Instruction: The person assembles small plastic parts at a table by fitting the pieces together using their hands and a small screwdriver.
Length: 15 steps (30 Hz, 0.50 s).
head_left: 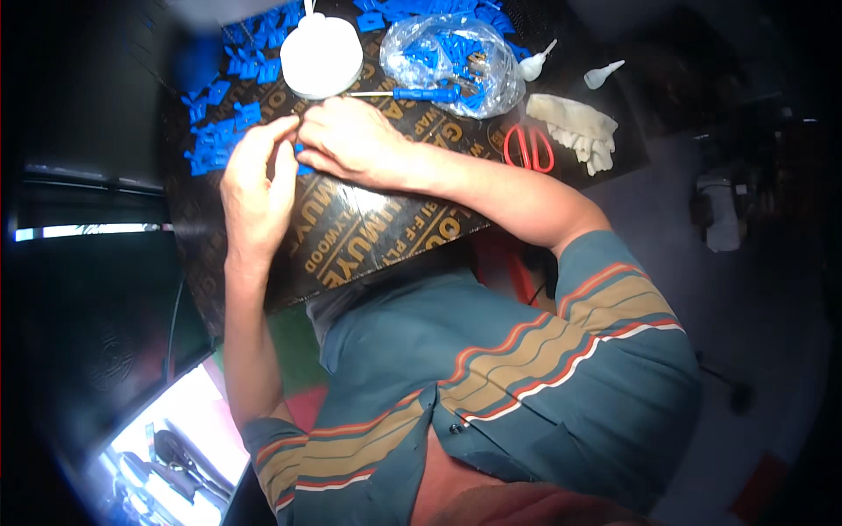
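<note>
My left hand (257, 180) and my right hand (353, 138) meet above the dark printed plywood table top. Both hands have their fingers bent inward, closed around a small blue plastic piece (302, 161). Only a bit of that piece shows between the thumbs; my fingers hide the rest. Just left of my left hand lies a loose heap of similar blue pieces (209, 149). Beyond my right hand lies a screwdriver (425, 94) with a blue handle, its thin shaft pointing left.
A white round lamp-like object (321, 57) stands beyond my hands. Right of it sits a clear plastic bag (504, 74) of blue pieces. Two small white nozzle bottles (533, 66), red-handled scissors (528, 147) and a whitish glove (574, 125) lie further right. The table's near edge (395, 261) faces me.
</note>
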Each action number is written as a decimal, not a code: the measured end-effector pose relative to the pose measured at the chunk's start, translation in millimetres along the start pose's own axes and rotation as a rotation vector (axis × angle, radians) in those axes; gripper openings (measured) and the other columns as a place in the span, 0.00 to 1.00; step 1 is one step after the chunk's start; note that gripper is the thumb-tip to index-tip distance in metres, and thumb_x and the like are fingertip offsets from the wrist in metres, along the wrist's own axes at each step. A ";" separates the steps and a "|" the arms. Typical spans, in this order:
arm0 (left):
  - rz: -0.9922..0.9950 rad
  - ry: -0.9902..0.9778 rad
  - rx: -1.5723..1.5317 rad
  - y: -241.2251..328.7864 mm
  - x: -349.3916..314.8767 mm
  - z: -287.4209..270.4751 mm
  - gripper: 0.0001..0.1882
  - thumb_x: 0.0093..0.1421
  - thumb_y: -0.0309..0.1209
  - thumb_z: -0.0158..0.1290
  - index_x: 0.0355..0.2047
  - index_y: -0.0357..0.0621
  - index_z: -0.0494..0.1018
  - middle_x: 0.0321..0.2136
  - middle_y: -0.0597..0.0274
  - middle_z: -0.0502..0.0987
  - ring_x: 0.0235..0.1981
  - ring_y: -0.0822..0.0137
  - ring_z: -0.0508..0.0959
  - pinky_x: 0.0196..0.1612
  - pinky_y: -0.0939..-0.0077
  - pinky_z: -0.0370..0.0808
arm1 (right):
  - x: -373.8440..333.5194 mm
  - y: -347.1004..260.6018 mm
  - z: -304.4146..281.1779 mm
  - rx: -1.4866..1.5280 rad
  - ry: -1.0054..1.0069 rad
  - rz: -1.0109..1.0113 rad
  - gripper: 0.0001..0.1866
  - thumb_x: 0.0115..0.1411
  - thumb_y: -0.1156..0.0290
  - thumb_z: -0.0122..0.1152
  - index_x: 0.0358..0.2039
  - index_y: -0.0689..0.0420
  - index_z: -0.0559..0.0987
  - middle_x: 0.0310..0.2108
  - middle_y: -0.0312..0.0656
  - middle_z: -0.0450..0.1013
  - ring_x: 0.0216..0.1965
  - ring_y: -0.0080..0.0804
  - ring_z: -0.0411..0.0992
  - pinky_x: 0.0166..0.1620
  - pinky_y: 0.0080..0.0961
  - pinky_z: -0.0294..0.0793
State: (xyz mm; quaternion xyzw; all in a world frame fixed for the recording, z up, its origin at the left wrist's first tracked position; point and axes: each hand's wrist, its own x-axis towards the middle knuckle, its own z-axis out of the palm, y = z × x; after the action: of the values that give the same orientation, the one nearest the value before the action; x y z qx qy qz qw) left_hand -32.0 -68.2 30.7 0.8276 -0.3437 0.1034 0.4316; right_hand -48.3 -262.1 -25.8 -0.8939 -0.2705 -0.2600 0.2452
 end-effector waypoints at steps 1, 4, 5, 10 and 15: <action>0.018 -0.006 0.025 -2.9 0.0 1.3 0.12 0.66 0.21 0.54 0.49 0.35 0.80 0.43 0.49 0.83 0.45 0.54 0.84 0.52 0.65 0.78 | 0.0 0.2 -0.1 0.000 0.011 -0.010 0.12 0.61 0.61 0.67 0.38 0.55 0.79 0.34 0.41 0.73 0.39 0.43 0.72 0.43 0.41 0.72; 0.035 -0.002 0.005 -11.1 -3.6 8.4 0.12 0.66 0.21 0.54 0.48 0.35 0.79 0.44 0.49 0.82 0.46 0.53 0.83 0.53 0.64 0.78 | -0.9 -3.5 -3.2 -0.024 0.046 -0.040 0.11 0.62 0.63 0.67 0.38 0.56 0.77 0.34 0.41 0.71 0.38 0.43 0.72 0.43 0.40 0.72; 0.027 -0.003 0.000 -12.4 -4.4 9.7 0.12 0.66 0.21 0.54 0.48 0.35 0.79 0.44 0.49 0.82 0.46 0.53 0.83 0.53 0.64 0.78 | -0.9 -5.1 -3.8 -0.035 0.055 -0.035 0.11 0.62 0.63 0.67 0.38 0.56 0.77 0.34 0.41 0.71 0.38 0.42 0.72 0.42 0.39 0.72; 0.062 -0.045 0.056 -23.3 -8.3 12.1 0.16 0.61 0.20 0.56 0.51 0.37 0.78 0.43 0.51 0.82 0.47 0.52 0.81 0.54 0.62 0.76 | -1.1 0.1 -6.3 0.010 0.019 -0.001 0.11 0.64 0.61 0.65 0.37 0.55 0.77 0.36 0.41 0.72 0.42 0.43 0.72 0.44 0.41 0.71; -0.020 -0.057 0.021 -10.9 -7.9 12.0 0.19 0.60 0.24 0.59 0.53 0.38 0.77 0.47 0.51 0.81 0.52 0.51 0.78 0.59 0.59 0.73 | 1.9 -2.3 -15.9 0.188 0.102 0.069 0.13 0.64 0.62 0.67 0.39 0.58 0.79 0.33 0.43 0.74 0.38 0.44 0.74 0.45 0.41 0.74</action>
State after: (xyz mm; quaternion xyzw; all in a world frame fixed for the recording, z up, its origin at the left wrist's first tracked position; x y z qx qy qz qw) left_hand -32.2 -69.5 12.8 0.8381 -0.3466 0.0790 0.4137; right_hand -53.5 -269.0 -12.1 -0.8614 -0.2500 -0.2700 0.3501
